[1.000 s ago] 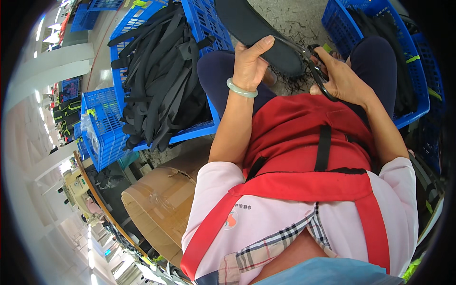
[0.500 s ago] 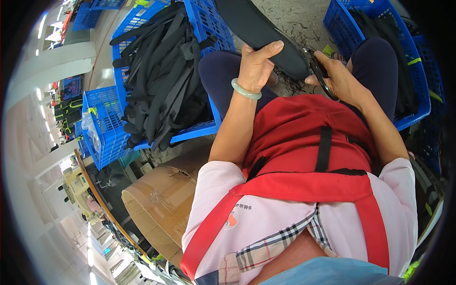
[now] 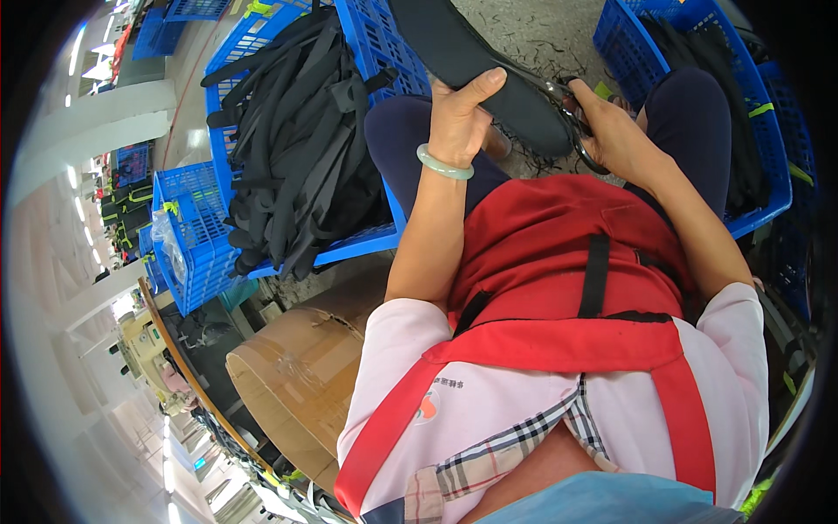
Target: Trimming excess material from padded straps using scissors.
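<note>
My left hand grips a long, curved black padded strap, its thumb lying on top of the near edge. The strap slants from the top of the view down to a rounded end between my knees. Black-handled scissors are in my right hand, fingers closed around the handles. Their blades lie along the right edge of the strap, close to its rounded end. Whether the blades are parted is too small to tell.
A blue plastic crate heaped with black straps stands at my left. Another blue crate with black pieces is at my right. Dark scraps litter the floor. A large cardboard box sits beside my left elbow.
The strap and my left hand have shifted slightly left. The scissors have turned, and their blades now lie along the strap's edge, showing more plainly.
</note>
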`<action>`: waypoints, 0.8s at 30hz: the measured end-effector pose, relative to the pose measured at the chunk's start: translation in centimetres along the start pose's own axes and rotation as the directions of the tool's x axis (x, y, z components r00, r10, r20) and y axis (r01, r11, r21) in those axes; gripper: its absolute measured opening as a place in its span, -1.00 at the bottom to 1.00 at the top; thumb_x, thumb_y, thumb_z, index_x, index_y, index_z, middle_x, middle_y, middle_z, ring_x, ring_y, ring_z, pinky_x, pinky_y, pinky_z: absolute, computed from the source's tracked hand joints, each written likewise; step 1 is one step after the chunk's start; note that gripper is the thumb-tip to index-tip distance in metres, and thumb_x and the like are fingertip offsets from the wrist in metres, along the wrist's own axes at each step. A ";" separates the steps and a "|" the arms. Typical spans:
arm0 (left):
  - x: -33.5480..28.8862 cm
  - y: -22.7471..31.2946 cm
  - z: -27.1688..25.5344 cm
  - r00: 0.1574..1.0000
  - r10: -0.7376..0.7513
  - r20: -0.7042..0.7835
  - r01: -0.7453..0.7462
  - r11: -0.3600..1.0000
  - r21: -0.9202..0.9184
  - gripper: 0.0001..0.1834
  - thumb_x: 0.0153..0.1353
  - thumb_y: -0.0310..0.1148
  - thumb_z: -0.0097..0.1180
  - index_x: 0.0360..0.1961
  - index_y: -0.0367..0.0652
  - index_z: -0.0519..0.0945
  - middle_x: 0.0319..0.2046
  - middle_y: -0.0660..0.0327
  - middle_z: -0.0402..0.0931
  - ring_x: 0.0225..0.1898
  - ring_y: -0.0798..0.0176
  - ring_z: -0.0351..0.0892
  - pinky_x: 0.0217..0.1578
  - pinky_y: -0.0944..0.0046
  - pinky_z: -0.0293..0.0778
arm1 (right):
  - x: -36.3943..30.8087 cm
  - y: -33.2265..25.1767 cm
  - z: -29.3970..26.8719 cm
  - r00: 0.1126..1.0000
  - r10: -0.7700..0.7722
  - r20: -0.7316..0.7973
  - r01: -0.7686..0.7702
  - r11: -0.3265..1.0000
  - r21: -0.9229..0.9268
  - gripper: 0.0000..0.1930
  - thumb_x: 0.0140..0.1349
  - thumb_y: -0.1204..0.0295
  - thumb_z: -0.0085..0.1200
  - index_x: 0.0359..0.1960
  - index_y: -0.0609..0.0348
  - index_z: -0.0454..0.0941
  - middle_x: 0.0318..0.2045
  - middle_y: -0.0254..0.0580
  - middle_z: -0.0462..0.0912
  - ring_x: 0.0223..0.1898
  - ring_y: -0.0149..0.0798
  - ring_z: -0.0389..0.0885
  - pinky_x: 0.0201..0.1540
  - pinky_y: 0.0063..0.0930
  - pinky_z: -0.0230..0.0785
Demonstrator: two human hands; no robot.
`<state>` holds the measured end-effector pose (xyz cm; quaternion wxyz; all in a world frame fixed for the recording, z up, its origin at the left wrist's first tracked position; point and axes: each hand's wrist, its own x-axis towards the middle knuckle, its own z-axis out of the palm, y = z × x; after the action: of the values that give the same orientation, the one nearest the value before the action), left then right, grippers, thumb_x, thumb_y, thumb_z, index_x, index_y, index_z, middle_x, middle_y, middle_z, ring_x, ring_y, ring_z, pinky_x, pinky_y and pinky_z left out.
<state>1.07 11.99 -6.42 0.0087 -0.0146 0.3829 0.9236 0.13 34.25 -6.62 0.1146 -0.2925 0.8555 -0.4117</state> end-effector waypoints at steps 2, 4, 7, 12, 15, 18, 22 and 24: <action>-0.1 0.0 0.2 1.000 0.021 -0.009 -0.021 0.999 0.041 -0.77 0.05 -0.67 0.27 -0.26 -0.19 0.60 -0.33 0.25 0.60 -0.29 0.31 0.61 -0.22 0.29 0.56 | -0.1 -1.2 -0.4 1.000 -0.004 0.010 0.004 1.000 0.000 -0.53 0.14 0.46 0.16 0.01 0.26 0.20 -0.30 0.20 0.57 -0.18 0.29 0.52 -0.20 -0.07 0.36; -0.2 0.0 -0.1 1.000 0.028 -0.001 -0.027 0.998 0.051 -0.76 0.05 -0.68 0.26 -0.25 -0.19 0.61 -0.32 0.26 0.61 -0.29 0.32 0.62 -0.22 0.29 0.56 | 0.1 -1.7 -0.5 1.000 -0.012 0.023 0.012 1.000 0.002 -0.51 0.12 0.49 0.15 0.04 0.27 0.19 -0.29 0.22 0.56 -0.18 0.30 0.52 -0.20 -0.07 0.35; -0.2 -0.1 0.1 1.000 0.016 0.016 -0.017 0.999 0.036 -0.76 0.06 -0.68 0.26 -0.24 -0.19 0.61 -0.31 0.26 0.61 -0.28 0.31 0.62 -0.22 0.29 0.56 | 0.2 -0.8 -0.4 0.998 0.005 0.068 -0.004 1.000 -0.016 -0.48 0.10 0.52 0.14 0.07 0.27 0.18 -0.31 0.20 0.57 -0.19 0.29 0.52 -0.23 -0.07 0.35; -0.4 -0.4 -0.2 1.000 -0.009 0.029 0.009 1.000 0.011 -0.75 0.08 -0.67 0.24 -0.21 -0.20 0.61 -0.28 0.24 0.62 -0.26 0.30 0.63 -0.20 0.28 0.56 | 0.2 0.6 0.6 1.000 -0.025 -0.015 0.025 0.997 0.067 -0.66 0.14 0.54 0.12 -0.09 0.31 0.29 -0.44 0.21 0.54 -0.29 0.27 0.51 -0.31 -0.13 0.34; -0.4 0.5 -0.1 0.997 -0.055 0.051 0.059 0.996 -0.071 -0.78 0.10 -0.64 0.24 -0.20 -0.21 0.61 -0.26 0.23 0.62 -0.24 0.30 0.63 -0.19 0.26 0.56 | 0.2 -1.9 -0.8 0.990 0.136 0.041 -0.138 0.990 0.034 -0.75 0.18 0.50 0.11 -0.19 0.30 0.31 -0.45 0.22 0.52 -0.34 0.27 0.48 -0.33 -0.16 0.32; 0.0 1.6 -0.3 0.973 -0.225 0.044 0.228 0.969 -0.089 -0.80 0.12 -0.60 0.24 -0.21 -0.20 0.60 -0.27 0.23 0.61 -0.24 0.28 0.62 -0.17 0.24 0.56 | 0.3 -2.0 -1.0 0.989 0.139 0.047 -0.141 0.989 0.035 -0.74 0.20 0.44 0.13 -0.22 0.29 0.32 -0.44 0.22 0.52 -0.35 0.26 0.46 -0.34 -0.17 0.31; 0.2 0.2 -0.1 0.991 -0.128 -0.026 0.125 0.986 -0.107 -0.82 0.11 -0.58 0.25 -0.24 -0.18 0.59 -0.30 0.24 0.59 -0.25 0.26 0.60 -0.16 0.21 0.55 | -0.4 -0.2 -0.1 0.992 0.121 0.044 -0.120 0.992 -0.025 -0.70 0.20 0.40 0.14 -0.19 0.28 0.31 -0.40 0.20 0.55 -0.29 0.27 0.49 -0.29 -0.13 0.33; -0.1 0.0 0.2 0.993 -0.110 -0.049 0.106 0.991 -0.084 -0.82 0.11 -0.61 0.24 -0.26 -0.18 0.60 -0.31 0.24 0.59 -0.26 0.26 0.60 -0.16 0.20 0.55 | -0.5 0.0 0.2 0.999 0.050 -0.006 -0.050 0.999 -0.003 -0.66 0.21 0.39 0.14 -0.13 0.28 0.28 -0.35 0.19 0.56 -0.23 0.29 0.50 -0.22 -0.08 0.33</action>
<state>1.18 12.12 -6.30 0.0480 -0.0603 0.3436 0.9359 0.64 34.40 -6.80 0.1217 -0.2697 0.8637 -0.4080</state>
